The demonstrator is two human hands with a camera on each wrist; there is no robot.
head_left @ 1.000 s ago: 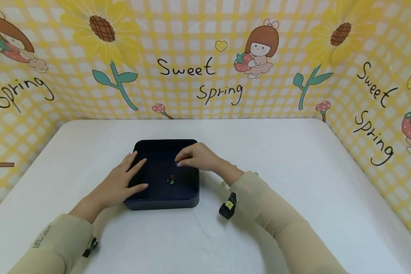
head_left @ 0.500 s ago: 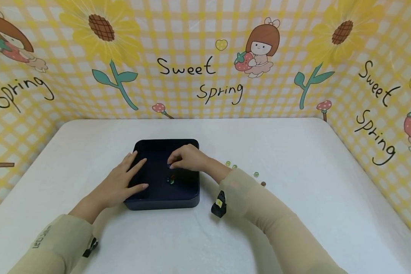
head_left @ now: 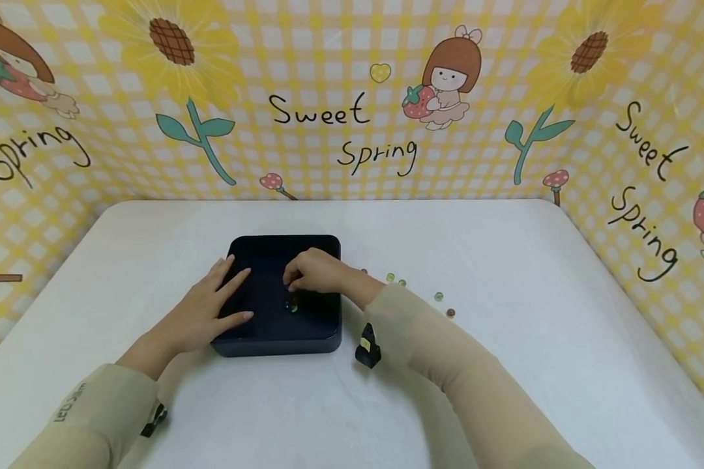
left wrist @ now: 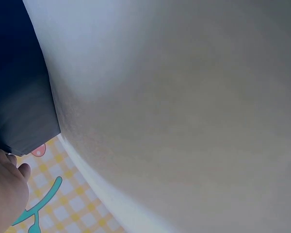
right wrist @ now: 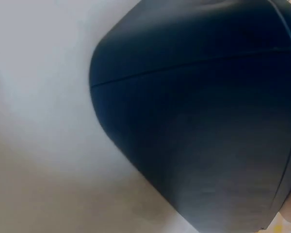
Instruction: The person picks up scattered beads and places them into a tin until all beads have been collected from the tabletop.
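Note:
A dark navy tray [head_left: 278,346] with raised walls lies on the white table. My left hand [head_left: 199,315] rests over its left rim, fingers spread and straight. Inside the tray, my right hand [head_left: 318,270] pinches a small dark blue marble [head_left: 287,287] between thumb and fingertips, low above the floor. Just below it sit a few marbles [head_left: 294,307], green and dark, close together. Fingers partly cover the pinched marble. The left wrist view has the tray's side [left wrist: 24,97] with part of the left hand; the right wrist view is mostly the tray's outer wall [right wrist: 184,126].
Right of the tray, several loose marbles lie on the table: green ones [head_left: 439,296], a brown one [head_left: 450,312] and a reddish-brown one [head_left: 364,271] beside the right forearm. A yellow checked cloth [head_left: 328,176] stands behind the table and at both sides.
My right hand has moved left and slightly down inside the tray with the blue marble, nearer the marbles there. Its forearm has uncovered loose marbles on the table. The left hand stays put.

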